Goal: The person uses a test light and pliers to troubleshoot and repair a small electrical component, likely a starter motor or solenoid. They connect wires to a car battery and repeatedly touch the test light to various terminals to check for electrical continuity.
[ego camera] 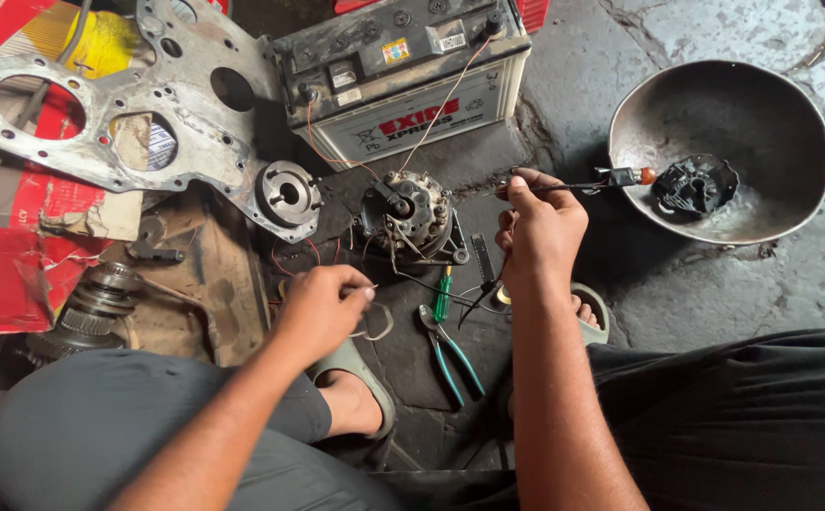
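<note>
My right hand (537, 225) is closed around a thin metal probe tool (583, 184) with a small red-and-black end, held level and pointing right toward the bowl. My left hand (322, 308) pinches a thin wire (374, 326) that loops down beside it. Between and just beyond the hands sits a round alternator part (408, 216) with copper windings and wires. Thin red wires (441, 99) run from it up to a dirty car battery (403, 71). Green-handled pliers (452, 350) and a small green screwdriver (443, 293) lie on the floor below the alternator.
A large metal bowl (744, 104) at the right holds a black part (694, 185). A perforated metal engine plate (138, 114) lies at the upper left over red cartons (15, 255). A gear shaft (90, 312) lies at left. My knees and sandalled feet frame the bottom.
</note>
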